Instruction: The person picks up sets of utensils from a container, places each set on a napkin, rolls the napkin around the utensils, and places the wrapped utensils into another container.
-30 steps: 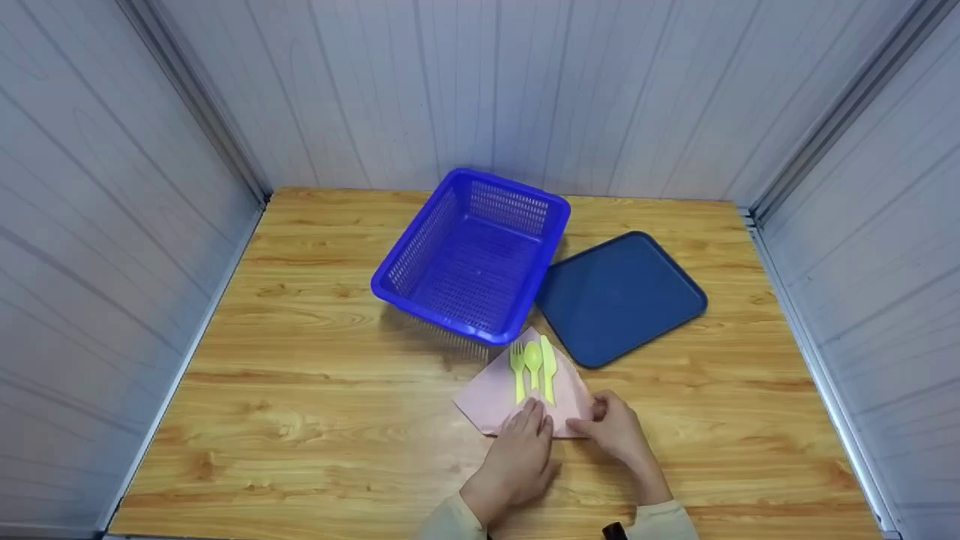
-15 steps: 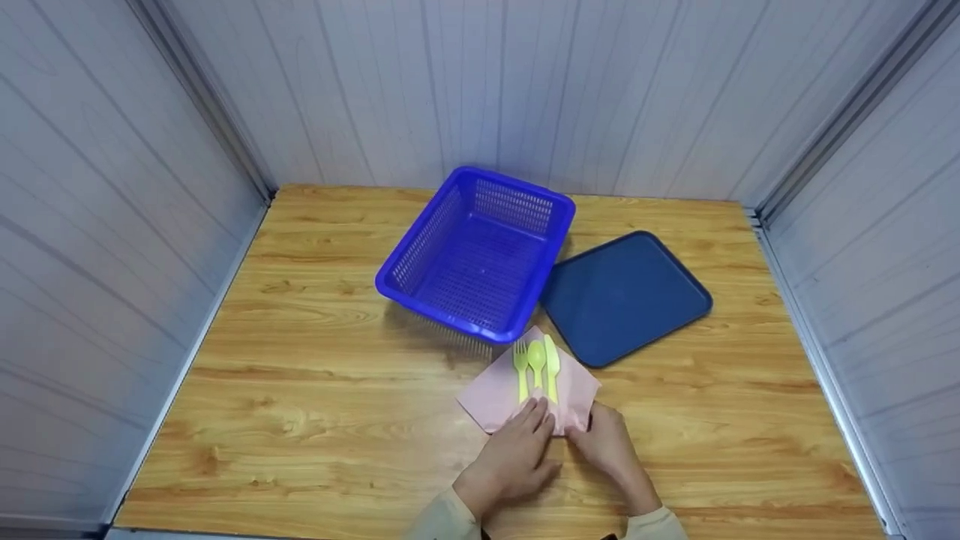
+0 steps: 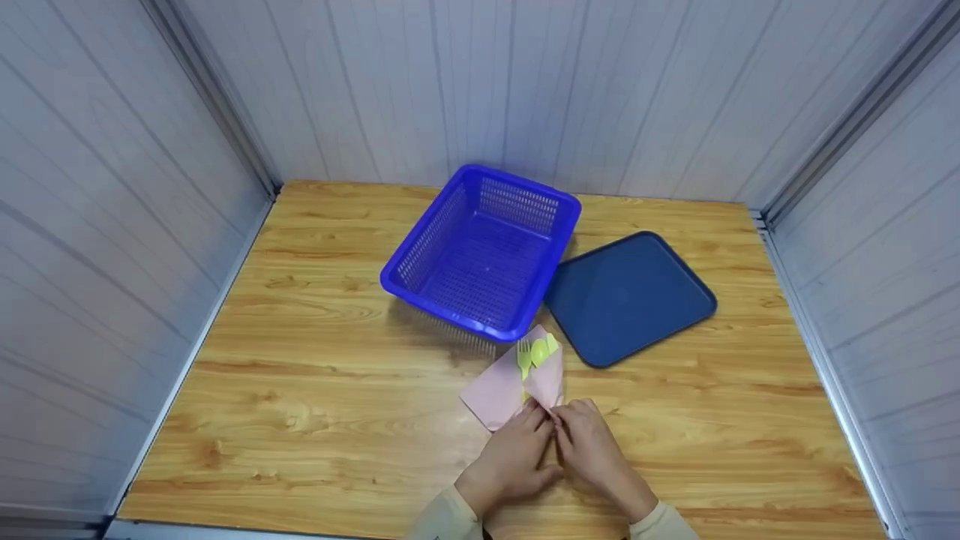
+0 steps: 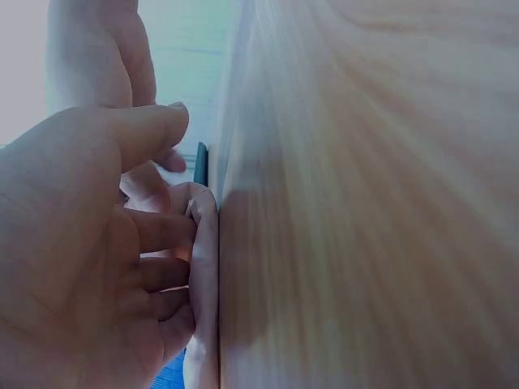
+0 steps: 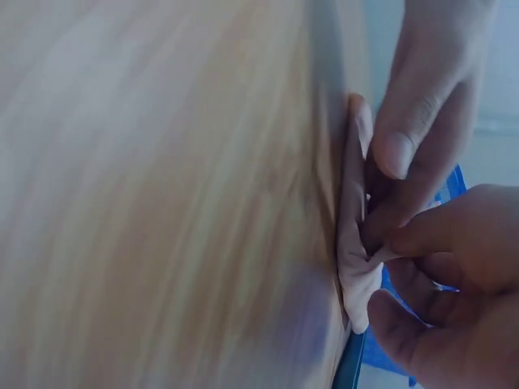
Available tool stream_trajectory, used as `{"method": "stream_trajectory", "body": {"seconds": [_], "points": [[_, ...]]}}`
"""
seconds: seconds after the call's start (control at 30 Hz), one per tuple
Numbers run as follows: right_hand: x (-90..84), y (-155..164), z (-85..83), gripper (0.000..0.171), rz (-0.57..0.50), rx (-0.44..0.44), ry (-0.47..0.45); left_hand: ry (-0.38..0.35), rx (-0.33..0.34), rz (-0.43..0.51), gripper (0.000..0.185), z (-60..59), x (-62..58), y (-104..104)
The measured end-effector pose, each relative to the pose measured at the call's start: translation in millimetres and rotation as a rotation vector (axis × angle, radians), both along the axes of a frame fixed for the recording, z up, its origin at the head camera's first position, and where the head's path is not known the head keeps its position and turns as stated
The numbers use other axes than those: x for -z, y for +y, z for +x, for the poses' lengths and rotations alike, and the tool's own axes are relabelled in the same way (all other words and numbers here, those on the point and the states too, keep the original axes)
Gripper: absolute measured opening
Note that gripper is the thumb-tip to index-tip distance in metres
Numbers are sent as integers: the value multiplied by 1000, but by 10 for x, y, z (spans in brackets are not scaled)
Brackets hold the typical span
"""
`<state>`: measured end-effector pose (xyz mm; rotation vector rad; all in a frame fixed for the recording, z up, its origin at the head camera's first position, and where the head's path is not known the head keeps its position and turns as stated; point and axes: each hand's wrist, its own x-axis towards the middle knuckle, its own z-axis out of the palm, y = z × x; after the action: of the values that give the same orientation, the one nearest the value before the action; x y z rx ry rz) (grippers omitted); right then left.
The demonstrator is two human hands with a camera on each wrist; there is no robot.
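A pink napkin [image 3: 491,397] lies on the table, its right side folded up over a yellow plastic fork [image 3: 523,360], a spoon [image 3: 539,351] and a knife [image 3: 553,343]. Only the upper parts of the cutlery show; the handles are covered by napkin and fingers. With fingers extended, my left hand [image 3: 512,457] presses on the napkin's lower part, as the left wrist view also shows. Beside it my right hand [image 3: 596,450] pinches the folded napkin edge between thumb and fingers. In the right wrist view, a bit of napkin [image 5: 381,256] is drawn up at those fingertips.
Just beyond the napkin stands a blue plastic basket [image 3: 405,300] with slotted walls. A dark blue tray [image 3: 630,296] lies to its right, close against the basket. Pale panels [image 3: 495,90] enclose the wooden table [image 3: 300,405] at the back and sides.
My right hand has moved left, bringing the napkin's right side over the knife and spoon. The left hand stays pressed on the lower part. The view has shifted slightly.
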<state>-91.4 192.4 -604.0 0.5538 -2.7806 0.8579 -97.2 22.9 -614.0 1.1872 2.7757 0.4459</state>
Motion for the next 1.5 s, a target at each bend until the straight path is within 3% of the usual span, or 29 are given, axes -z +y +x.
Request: {"method": "stream_trajectory", "body": {"seconds": [0.23, 0.37, 0.6, 0.83, 0.93, 1.03, 1.17, 1.3, 1.5], "points": [[-50, 58, -64, 22, -12, -135, -135, -11, -30, 63, 66, -3, 42, -25], [-28, 42, -63, 24, -13, -127, -123, 23, -49, 79, 57, 4, 54, -19], [-1, -19, 18, 28, 19, -114, -131, 141, -51, 3, 40, 28, -4, -8], [31, -76, 63, 25, 8, -64, -134, 183, -123, 8, 28, 52, -8, 1], [54, -96, 85, 27, 23, -59, -154, 159, -147, 78, 27, 70, 5, -28], [70, -103, 96, 26, 37, -53, -159, 74, -181, 231, 31, 84, 7, -77], [93, -104, 98, 26, 66, -56, -127, -50, -229, 393, 54, 74, 13, -136], [116, -111, 110, 31, 108, -89, -107, -90, -237, 414, 70, 63, 31, -164], [129, -115, 125, 35, 144, -129, -105, -70, -224, 368, 64, 49, 45, -176]]}}
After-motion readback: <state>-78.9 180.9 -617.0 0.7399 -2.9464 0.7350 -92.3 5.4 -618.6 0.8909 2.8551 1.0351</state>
